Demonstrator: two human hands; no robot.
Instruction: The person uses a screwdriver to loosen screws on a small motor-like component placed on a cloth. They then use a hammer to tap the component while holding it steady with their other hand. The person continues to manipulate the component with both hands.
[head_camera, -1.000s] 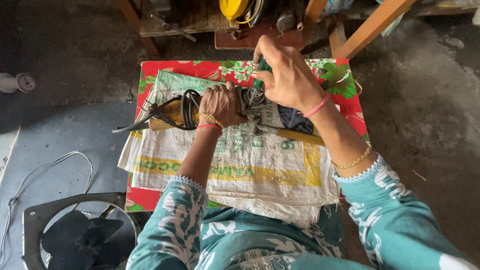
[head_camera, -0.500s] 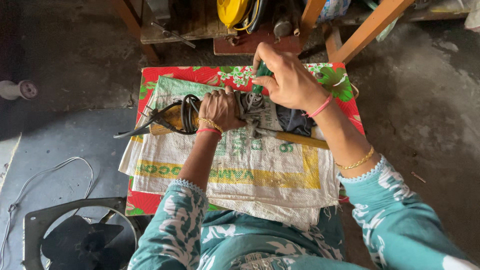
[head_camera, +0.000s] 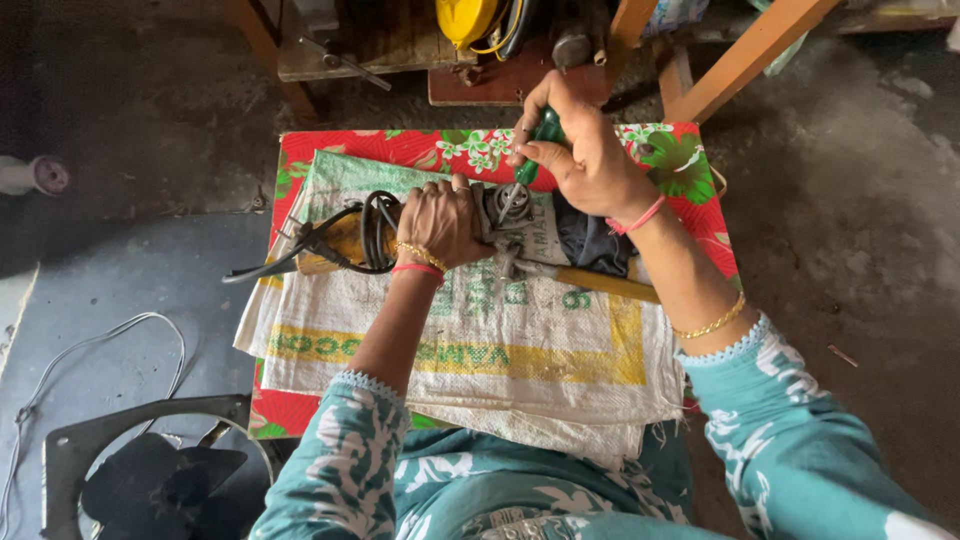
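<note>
while the left hand (head_camera: 440, 222) is pressing down with fingers curled over the yellow body of a power tool (head_camera: 350, 243), the right hand (head_camera: 585, 160) is gripping the green handle of a screwdriver (head_camera: 545, 130) closed in its fist, the shaft pointing down toward the tool's round metal head (head_camera: 508, 205). the tool is lying on its side near the far edge of a small table (head_camera: 690, 165), its black cord (head_camera: 300, 245) looping off to the left. the table is wearing a red floral cloth, and over that a white woven sack (head_camera: 480, 340) with yellow and green printing is lying folded, its near edge hanging over. a dark rag (head_camera: 592, 245) is sitting just beside the tool, under the right wrist. the room around is showing a rough grey concrete floor, a black fan frame (head_camera: 140, 470) lying at lower left with a pale wire (head_camera: 90, 350) near it, and wooden legs (head_camera: 740, 50) and a yellow object (head_camera: 468, 18) standing beyond the table.
</note>
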